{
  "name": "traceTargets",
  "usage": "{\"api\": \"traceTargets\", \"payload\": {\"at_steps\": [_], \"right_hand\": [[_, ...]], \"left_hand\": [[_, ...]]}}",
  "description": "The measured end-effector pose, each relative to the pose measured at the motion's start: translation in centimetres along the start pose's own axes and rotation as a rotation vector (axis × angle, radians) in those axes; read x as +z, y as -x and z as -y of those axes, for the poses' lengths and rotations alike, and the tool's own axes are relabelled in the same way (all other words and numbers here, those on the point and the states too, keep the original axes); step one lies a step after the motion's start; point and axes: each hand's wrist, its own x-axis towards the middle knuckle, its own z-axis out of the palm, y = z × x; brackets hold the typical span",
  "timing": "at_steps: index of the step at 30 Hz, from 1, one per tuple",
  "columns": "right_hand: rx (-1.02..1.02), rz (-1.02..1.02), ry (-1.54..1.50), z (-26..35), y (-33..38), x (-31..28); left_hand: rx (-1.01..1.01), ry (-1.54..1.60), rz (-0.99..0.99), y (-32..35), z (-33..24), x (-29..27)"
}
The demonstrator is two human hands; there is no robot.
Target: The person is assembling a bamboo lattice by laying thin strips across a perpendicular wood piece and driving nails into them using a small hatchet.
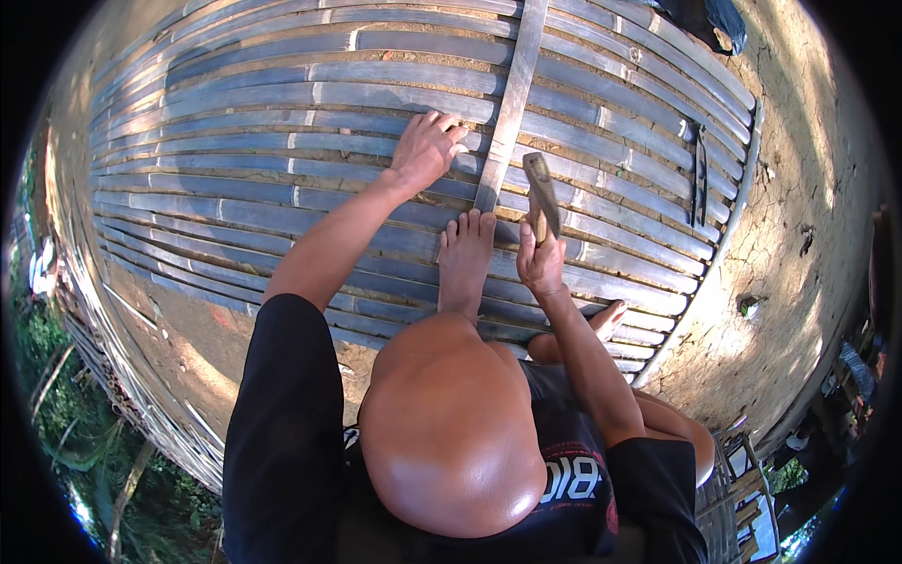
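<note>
My right hand (542,261) is wrapped round the handle of a hammer (539,188), whose head is raised above the bamboo slats (395,99), just right of a flat bamboo crosspiece (515,89). On the slats left of that strip is my left hand (427,150). Its fingers are bent with the thumb drawn in towards the fingertips; whatever they pinch, if anything, is too small to make out. My bare foot (465,254) presses on the slats by the near end of the crosspiece.
A dark two-armed tool like long pliers (700,179) lies on the slats at the right. A curved edge pole (725,240) bounds the slats there, with cracked earth (799,188) beyond. Dark sheeting (722,23) is at the far right; a stick fence (141,381) runs along the left.
</note>
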Motion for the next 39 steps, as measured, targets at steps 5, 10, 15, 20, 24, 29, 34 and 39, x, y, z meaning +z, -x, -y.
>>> {"api": "traceTargets", "payload": {"at_steps": [5,10,15,20,24,29,34,39], "right_hand": [[0.38,0.27,0.143,0.7,-3.7,0.9],[0.225,0.043,-0.019,1.7,-1.0,-0.8],[0.413,0.243,0.144,-0.6,1.1,-0.8],[0.471,0.292,0.204,-0.9,-0.1,0.6],[0.414,0.262,0.197,-1.3,0.6,0.6],[0.321,0.239,0.257,-2.9,0.1,0.9],[0.391,0.257,0.193,-1.9,0.8,0.4],[0.31,0.227,0.207,-2.1,-0.4,0.9]], "left_hand": [[-0.002,0.043,0.025,0.0,0.5,0.0],[0.005,0.043,-0.006,0.2,0.4,0.5],[0.006,0.065,-0.031,0.2,0.0,-0.3],[0.014,0.074,-0.011,0.2,0.4,0.0],[0.015,0.041,-0.023,0.6,0.6,0.4],[0.012,0.063,-0.025,0.2,0.1,0.2],[0.031,0.049,-0.076,0.5,0.7,0.8],[0.005,0.071,-0.018,0.2,0.4,0.3]]}}
